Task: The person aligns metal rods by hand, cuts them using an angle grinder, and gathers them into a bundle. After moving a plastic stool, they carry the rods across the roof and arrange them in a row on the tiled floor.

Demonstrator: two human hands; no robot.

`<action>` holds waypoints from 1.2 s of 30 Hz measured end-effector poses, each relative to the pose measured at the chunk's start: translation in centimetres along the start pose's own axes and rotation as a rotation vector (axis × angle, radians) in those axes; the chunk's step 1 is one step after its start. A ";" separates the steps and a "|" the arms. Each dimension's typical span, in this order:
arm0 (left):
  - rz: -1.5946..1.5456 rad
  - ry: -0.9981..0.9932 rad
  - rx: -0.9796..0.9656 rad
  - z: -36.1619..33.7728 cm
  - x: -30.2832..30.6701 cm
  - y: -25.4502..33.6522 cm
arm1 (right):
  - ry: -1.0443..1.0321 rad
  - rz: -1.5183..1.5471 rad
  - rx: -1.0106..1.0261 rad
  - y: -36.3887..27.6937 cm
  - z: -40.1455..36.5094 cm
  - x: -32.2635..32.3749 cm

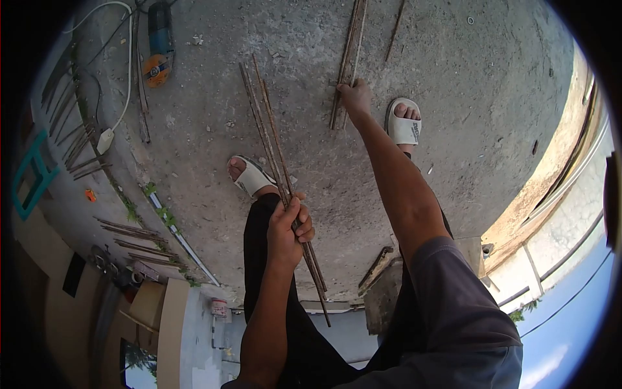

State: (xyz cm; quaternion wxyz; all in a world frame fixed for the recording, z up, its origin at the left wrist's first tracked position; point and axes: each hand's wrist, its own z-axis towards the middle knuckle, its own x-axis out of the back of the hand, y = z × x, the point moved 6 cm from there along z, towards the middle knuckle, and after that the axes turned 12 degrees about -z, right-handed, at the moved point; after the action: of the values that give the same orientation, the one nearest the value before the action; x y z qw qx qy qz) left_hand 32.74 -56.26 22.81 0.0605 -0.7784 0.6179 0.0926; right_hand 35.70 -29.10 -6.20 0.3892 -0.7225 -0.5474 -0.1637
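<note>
Clutching a slim bundle of brown rods (pixel 265 138) in the left hand (pixel 289 227), just below the middle of the frame, with fingers curled right around and thumb folded over. Gripping well down the length, with long upper parts slanting up and left past the left sandal (pixel 254 176) and shorter ends pointing down between the legs. Held so, probably, to keep all the lengths together in one fist; fanned a little at the top, hence likely bound by the grip alone.

Reaching with the right hand (pixel 356 97) to a second set of rods (pixel 348 48) at upper centre. Pinching that set between thumb and fingers near the lower ends, with the far ends running out past the top edge of the frame. Cannot tell how firmly, nor whether resting flat or slightly raised there. Standing with feet apart, likely for balance and to leave space between left sandal and right sandal (pixel 406 126).

Most room for moving over the concrete floor (pixel 479 136) at right, up to the sunlit strip (pixel 526 188) along the frame's curve. Some room, too, between the two sets. Tighter at upper left, with a power tool (pixel 161 35) and a white cable (pixel 130 65) lying there. Worth minding also: a loose rod (pixel 396 32) right of the second set.
</note>
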 end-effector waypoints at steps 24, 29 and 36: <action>-0.090 -0.041 0.004 0.5 0.9 -1.1 | -0.305 0.300 -0.038 -8.2 -22.6 13.2; -0.041 -0.026 -0.025 1.3 0.4 -1.7 | -0.398 0.091 0.054 -11.0 -31.1 12.2; 0.382 0.060 -0.131 2.9 1.3 -1.6 | -0.819 -0.353 0.413 -10.0 -30.7 11.6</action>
State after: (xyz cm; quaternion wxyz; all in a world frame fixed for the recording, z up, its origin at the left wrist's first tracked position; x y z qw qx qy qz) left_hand 34.37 -56.52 19.64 -0.0273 -0.6516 0.7487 0.1191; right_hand 36.31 -43.17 25.06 0.2431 -0.5314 -0.7907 0.1823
